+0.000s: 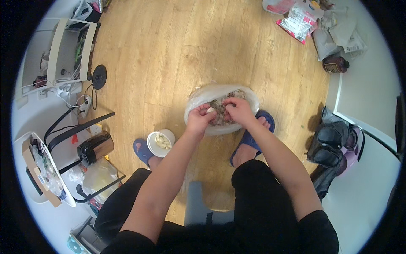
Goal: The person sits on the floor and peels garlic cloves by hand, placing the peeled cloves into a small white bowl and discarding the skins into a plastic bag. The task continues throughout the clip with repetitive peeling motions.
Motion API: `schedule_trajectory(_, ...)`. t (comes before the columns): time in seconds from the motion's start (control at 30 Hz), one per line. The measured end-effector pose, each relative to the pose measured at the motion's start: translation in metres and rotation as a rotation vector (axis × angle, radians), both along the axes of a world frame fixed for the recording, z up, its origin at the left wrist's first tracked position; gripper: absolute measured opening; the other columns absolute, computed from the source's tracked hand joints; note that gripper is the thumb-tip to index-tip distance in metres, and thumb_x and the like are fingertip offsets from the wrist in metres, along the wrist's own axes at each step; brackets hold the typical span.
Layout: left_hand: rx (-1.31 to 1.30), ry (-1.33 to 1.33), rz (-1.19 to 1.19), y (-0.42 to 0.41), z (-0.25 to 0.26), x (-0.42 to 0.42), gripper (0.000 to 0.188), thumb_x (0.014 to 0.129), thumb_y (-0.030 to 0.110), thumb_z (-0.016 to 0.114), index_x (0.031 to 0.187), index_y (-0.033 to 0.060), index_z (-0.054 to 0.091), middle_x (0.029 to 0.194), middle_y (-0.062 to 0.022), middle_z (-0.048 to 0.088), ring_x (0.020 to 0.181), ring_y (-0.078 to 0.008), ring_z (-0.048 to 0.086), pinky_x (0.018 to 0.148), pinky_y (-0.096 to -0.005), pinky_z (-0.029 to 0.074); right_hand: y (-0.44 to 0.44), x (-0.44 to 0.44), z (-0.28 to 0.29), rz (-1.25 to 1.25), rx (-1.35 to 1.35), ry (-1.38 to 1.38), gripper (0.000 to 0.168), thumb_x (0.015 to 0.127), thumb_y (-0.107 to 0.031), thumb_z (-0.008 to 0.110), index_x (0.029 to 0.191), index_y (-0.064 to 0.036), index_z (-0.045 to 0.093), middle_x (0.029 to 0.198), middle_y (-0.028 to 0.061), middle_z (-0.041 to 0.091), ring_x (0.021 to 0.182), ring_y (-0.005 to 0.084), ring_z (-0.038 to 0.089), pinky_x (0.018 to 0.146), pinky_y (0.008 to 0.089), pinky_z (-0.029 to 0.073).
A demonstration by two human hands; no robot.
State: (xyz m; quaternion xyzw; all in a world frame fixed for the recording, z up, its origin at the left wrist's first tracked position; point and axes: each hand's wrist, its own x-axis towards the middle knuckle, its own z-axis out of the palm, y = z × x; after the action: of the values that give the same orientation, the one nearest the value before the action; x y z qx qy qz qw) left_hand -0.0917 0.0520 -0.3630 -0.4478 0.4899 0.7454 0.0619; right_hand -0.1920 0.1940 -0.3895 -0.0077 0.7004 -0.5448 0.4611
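A plastic bag (222, 129) with its mouth wide open stands on the floor between my feet, holding brownish, papery scraps that look like garlic skins. Over its left part, my left hand (200, 116) pinches a pale, peeled-looking garlic clove (210, 110) between thumb and fingers. My right hand (237, 109) is over the bag's right part with its fingers curled; whether anything is between them cannot be told. To the left of the bag, a white plastic tub (152, 147) with several pale garlic cloves (162, 140) rests against my slippered left foot.
Blue slippers (143, 152) are on my feet, beside the tub and bag. A black chair frame (84, 128) and a dark glossy container (95, 148) stand at left. Black shoes (328, 143) lie at right, and bags (296, 23) and a brown bottle (336, 64) at upper right.
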Motion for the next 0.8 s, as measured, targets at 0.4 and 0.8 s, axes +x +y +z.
schedule_trajectory(0.4, -0.702, 0.03, -0.497, 0.008, 0.023, -0.014, 0.025, 0.08, 0.004, 0.063, 0.105, 0.0001, 0.061, 0.078, -0.0077, 0.064, 0.066, -0.0124, 0.059, 0.06, -0.0275, 0.048, -0.004, -0.011, 0.047, 0.291, -0.038, 0.264, 0.031, 0.081, -0.028, 0.062, 0.095, -0.001, 0.065, 0.083, 0.0135, 0.067, 0.073, 0.0225, 0.063, 0.067, 0.0328, 0.049)
schedule_trajectory(0.8, -0.369, -0.023, -0.696, -0.001, 0.038, -0.042, 0.021, 0.081, 0.011, 0.06, 0.096, -0.003, 0.066, 0.073, -0.0059, 0.066, 0.056, -0.0134, 0.058, 0.051, -0.0254, 0.047, 0.013, 0.006, 0.019, 0.102, -0.168, 0.144, 0.023, 0.088, -0.02, 0.059, 0.093, 0.002, 0.06, 0.073, 0.0086, 0.062, 0.064, 0.0134, 0.058, 0.056, 0.0282, 0.046)
